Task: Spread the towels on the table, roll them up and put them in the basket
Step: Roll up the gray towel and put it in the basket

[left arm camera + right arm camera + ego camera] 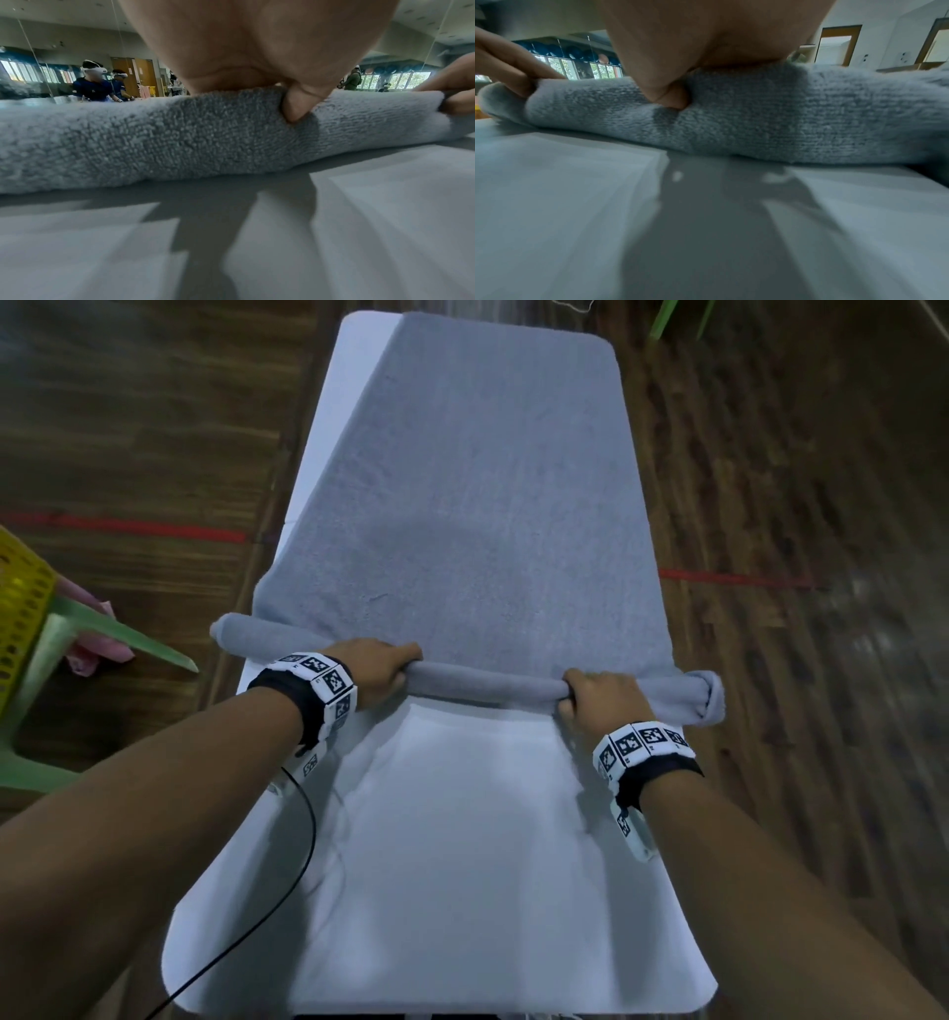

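A grey towel (462,480) lies spread lengthwise on the white table (436,865). Its near end is wound into a thin roll (488,685) that runs across the table and overhangs both side edges. My left hand (382,667) grips the roll left of centre, fingers curled over the top and the thumb (298,105) pressed into its near side. My right hand (590,695) grips the roll (757,121) right of centre in the same way, thumb (672,97) dug into the cloth. The roll (180,132) rests on the table.
A yellow perforated basket (20,608) stands on a green plastic stool (61,660) at the left, with pink cloth (92,654) beneath it. A black cable (287,865) hangs from my left wrist. Wooden floor with red tape lines surrounds the table. Other people stand far behind.
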